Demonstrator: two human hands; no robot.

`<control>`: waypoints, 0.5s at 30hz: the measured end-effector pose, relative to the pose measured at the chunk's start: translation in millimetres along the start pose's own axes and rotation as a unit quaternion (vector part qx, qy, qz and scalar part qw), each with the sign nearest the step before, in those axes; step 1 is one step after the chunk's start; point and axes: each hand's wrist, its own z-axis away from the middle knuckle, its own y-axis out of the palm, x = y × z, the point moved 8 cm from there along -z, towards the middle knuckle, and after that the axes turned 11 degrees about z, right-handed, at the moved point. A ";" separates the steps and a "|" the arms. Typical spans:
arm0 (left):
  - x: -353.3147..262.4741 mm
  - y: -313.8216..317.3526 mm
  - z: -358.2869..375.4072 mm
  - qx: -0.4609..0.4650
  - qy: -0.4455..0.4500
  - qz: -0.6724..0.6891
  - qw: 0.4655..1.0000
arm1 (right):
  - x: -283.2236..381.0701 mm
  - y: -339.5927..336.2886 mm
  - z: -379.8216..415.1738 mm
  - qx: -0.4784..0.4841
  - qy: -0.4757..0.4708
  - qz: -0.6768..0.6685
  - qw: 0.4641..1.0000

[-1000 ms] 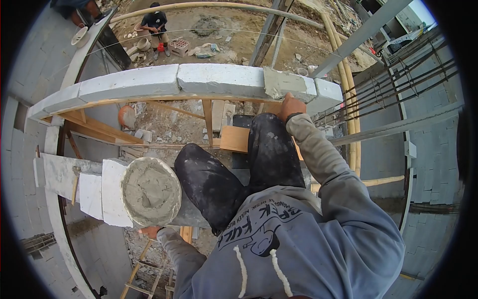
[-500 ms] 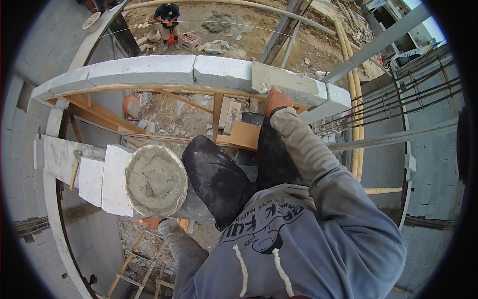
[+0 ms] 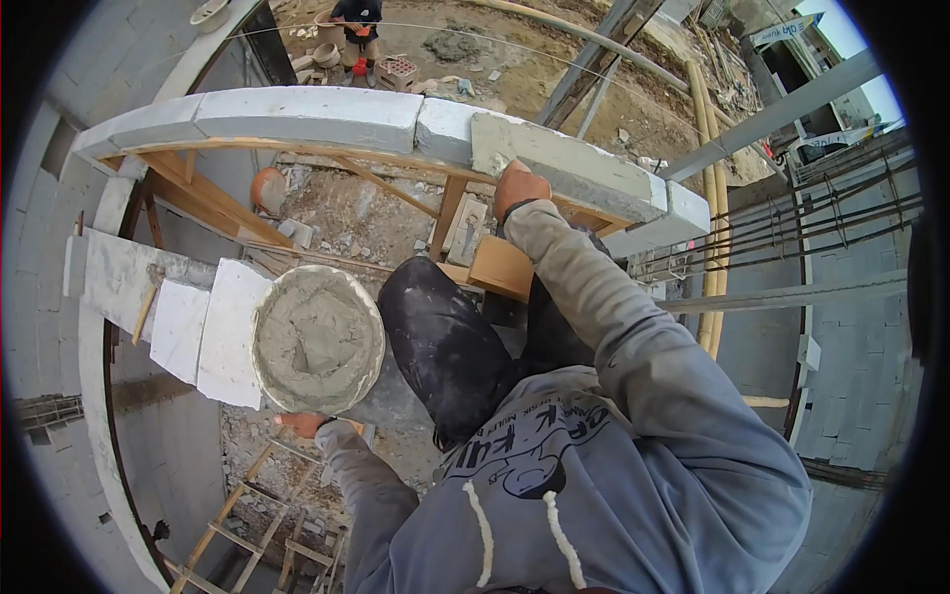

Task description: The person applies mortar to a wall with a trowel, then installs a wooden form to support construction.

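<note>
Along the white block row [image 3: 307,114], head view, the right hand [image 3: 522,186] curls against the spread grey mortar [image 3: 574,163] — what it grips, cannot tell — while the left hand [image 3: 300,424] is just beside the mortar-filled bucket [image 3: 379,346], grip unclear.

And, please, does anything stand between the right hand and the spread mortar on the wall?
Nothing visible does: the right hand is at the near edge of the spread mortar, toward its left end. What it may hold there is hidden.
</note>
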 end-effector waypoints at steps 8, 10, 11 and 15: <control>2.1 -0.1 4.4 -0.006 -0.029 0.036 0.999 | 40.2 -8.2 -1.1 -0.030 -0.037 -0.023 0.999; 6.4 -0.1 0.0 -0.002 -0.018 0.032 0.999 | 52.9 -13.7 9.8 -0.017 -0.082 -0.019 0.996; 4.3 1.6 -1.6 0.004 -0.003 0.029 1.000 | 51.9 -18.3 16.3 -0.017 -0.082 -0.021 0.996; -10.2 5.6 14.3 0.043 0.005 0.038 0.998 | 35.1 -23.3 39.6 0.018 -0.143 -0.058 0.988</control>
